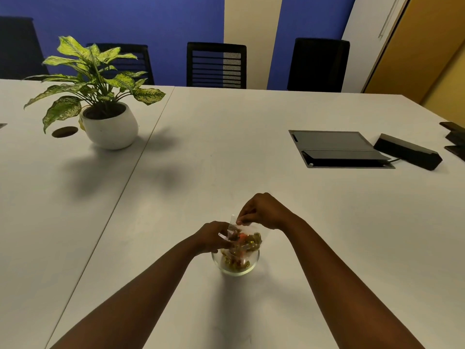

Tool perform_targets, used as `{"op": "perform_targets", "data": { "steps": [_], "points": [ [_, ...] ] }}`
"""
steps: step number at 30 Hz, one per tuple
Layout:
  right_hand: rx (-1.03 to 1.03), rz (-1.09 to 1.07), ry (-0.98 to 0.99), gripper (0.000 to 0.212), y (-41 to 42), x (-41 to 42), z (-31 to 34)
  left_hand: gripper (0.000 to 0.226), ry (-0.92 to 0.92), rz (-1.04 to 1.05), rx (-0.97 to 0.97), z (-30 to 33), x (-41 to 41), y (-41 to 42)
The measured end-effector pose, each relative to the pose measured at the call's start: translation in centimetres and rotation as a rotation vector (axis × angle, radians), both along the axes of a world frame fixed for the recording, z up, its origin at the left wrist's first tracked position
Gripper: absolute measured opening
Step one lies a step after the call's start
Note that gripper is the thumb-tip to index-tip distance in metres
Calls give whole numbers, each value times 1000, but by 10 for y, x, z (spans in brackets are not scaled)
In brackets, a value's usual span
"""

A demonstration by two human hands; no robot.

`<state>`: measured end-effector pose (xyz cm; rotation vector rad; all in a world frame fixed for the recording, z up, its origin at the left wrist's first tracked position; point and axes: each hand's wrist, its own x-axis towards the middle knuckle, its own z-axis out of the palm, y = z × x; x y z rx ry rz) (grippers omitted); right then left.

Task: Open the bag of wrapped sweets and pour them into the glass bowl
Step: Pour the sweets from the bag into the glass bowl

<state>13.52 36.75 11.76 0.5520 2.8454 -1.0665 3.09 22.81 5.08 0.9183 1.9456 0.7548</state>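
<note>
- We are mid-pour: the bag point(245, 239) hangs tilted over the bowl point(235, 264), near the surface's point(276, 197) near edge.
- Left hand point(212, 238) and right hand point(261, 212) each pinch the bag.
- Sweets point(234, 263) lie in the bowl; next, we judge, tip further.

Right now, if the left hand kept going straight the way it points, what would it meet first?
The left hand points rightward into the bag it already holds above the bowl; beyond that, likely the right hand, though depth is unclear.

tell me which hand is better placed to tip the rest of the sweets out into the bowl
Probably the right hand: it pinches the bag at its raised end, above the glass bowl, so lifting tips it. The left hand grips the lower end by the rim.
</note>
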Motion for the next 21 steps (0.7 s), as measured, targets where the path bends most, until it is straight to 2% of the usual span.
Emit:
{"op": "perform_targets", "data": {
  "steps": [8, 15, 21],
  "points": [
    [19, 25, 58, 16, -4, -7, 11, 42, -3, -34, -3, 10, -4, -8],
    [24, -9, 161, 17, -2, -11, 22, 38, 46, -41, 80, 13, -8, -11],
    [48, -92, 182, 18, 2, -14, 11, 29, -113, 82, 194, 9, -8, -14]
  ]
}}
